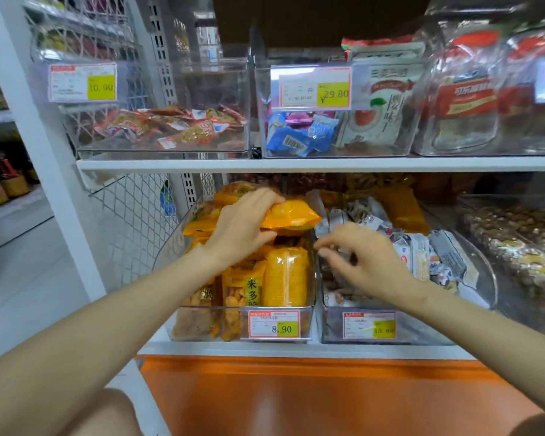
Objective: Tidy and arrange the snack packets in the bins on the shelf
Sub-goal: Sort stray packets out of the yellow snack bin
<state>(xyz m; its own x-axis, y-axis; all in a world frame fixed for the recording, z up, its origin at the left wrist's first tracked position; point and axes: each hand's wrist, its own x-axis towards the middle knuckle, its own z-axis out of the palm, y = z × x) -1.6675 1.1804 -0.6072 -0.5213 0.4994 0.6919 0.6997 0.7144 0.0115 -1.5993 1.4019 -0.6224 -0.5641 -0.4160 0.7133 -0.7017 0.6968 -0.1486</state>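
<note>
A clear bin (277,306) on the lower shelf holds several orange snack packets, some standing upright at the front (285,276). My left hand (243,225) grips one orange packet (291,217) and holds it above that bin. My right hand (364,256) hovers with loosely curled fingers over the neighbouring clear bin (334,328), which is full of white and grey packets (419,250). It holds nothing that I can see. Both bins carry red and yellow price tags on their fronts.
The upper shelf (296,165) carries clear bins with red packets (170,127), blue packets (299,136) and large white bags (381,99). A bin of mixed nuts or sweets (523,247) stands at the far right. An orange panel (296,394) lies below the shelf. A white post (44,146) stands at the left.
</note>
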